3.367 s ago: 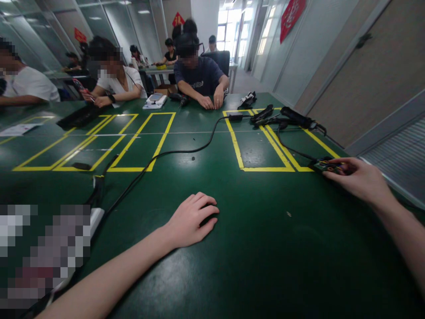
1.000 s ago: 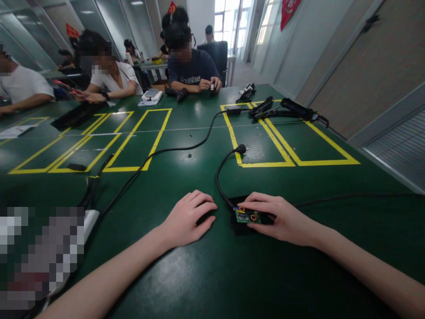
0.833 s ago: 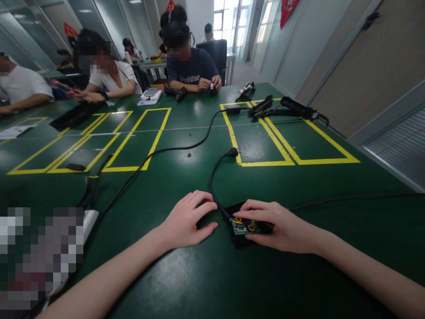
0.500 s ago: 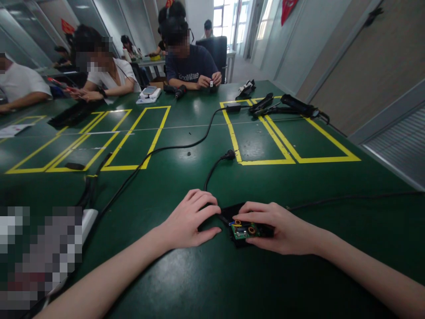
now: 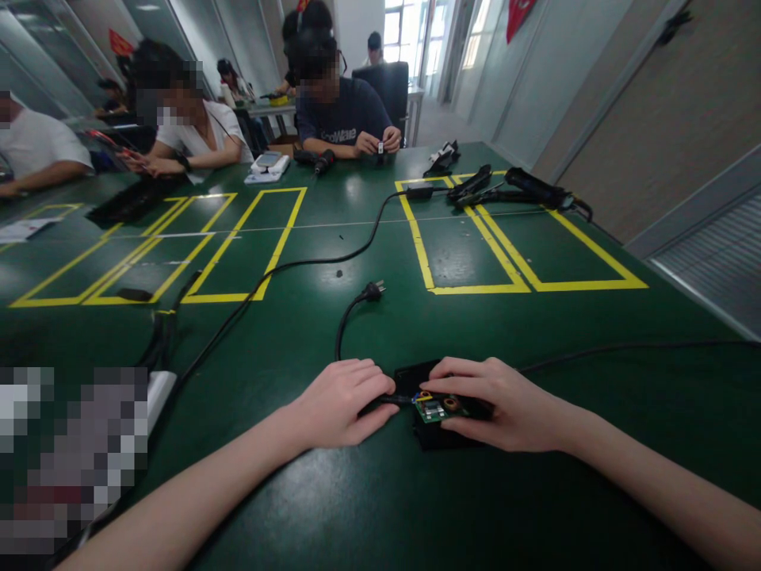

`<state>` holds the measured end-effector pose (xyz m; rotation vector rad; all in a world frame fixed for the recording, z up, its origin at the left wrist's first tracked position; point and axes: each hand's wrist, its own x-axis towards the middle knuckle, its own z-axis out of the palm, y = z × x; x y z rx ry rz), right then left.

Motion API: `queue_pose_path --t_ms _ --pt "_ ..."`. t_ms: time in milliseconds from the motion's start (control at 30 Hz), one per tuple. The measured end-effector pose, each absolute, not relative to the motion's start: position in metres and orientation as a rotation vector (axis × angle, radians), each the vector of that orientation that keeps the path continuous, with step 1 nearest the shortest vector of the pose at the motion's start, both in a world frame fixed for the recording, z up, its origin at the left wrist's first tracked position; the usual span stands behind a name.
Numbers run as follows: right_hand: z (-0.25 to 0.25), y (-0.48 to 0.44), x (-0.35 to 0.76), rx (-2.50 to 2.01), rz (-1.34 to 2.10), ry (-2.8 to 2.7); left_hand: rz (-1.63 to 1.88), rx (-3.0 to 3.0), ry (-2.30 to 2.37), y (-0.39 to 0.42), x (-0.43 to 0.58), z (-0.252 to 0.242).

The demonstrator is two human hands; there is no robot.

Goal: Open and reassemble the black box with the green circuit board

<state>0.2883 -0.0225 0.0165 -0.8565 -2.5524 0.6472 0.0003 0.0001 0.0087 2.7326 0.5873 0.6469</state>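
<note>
In the head view, my right hand (image 5: 499, 404) pinches a small green circuit board (image 5: 434, 408) by its edges, thumb on the near side and fingers on the far side. Copper-wound coils and thin blue and yellow wires show on the board. Beneath it lies a black plastic casing (image 5: 425, 436), partly hidden by the hand and board. My left hand (image 5: 350, 403) is closed on a black power cord (image 5: 395, 399) that runs to the board's left end. Beyond the left hand the cord curves away to a plug (image 5: 373, 291) with bare prongs, lying on the green table (image 5: 333, 507).
A long black cable (image 5: 333, 261) crosses the table to an inline box (image 5: 419, 193). Black tools (image 5: 529, 190) lie at the far right among yellow tape outlines. A power drill (image 5: 321, 161) lies before a person (image 5: 345, 111) opposite. A pixelated object covers the near left.
My left hand has closed on the cord, which now lies straight toward the board. The plug has swung to the left. My right hand still holds the board.
</note>
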Motion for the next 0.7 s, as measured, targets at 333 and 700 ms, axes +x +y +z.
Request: queue_pose_path --t_ms 333,700 --pt "0.0092 -0.0175 0.2906 -0.933 0.454 -2.481 0.552 2.729 0.825 0.0015 -0.0012 0.0045" --pt "0.0078 -0.0149 0.2929 -1.027 0.439 -2.438 0.636 2.732 0.95 0.004 -0.0013 0.0023"
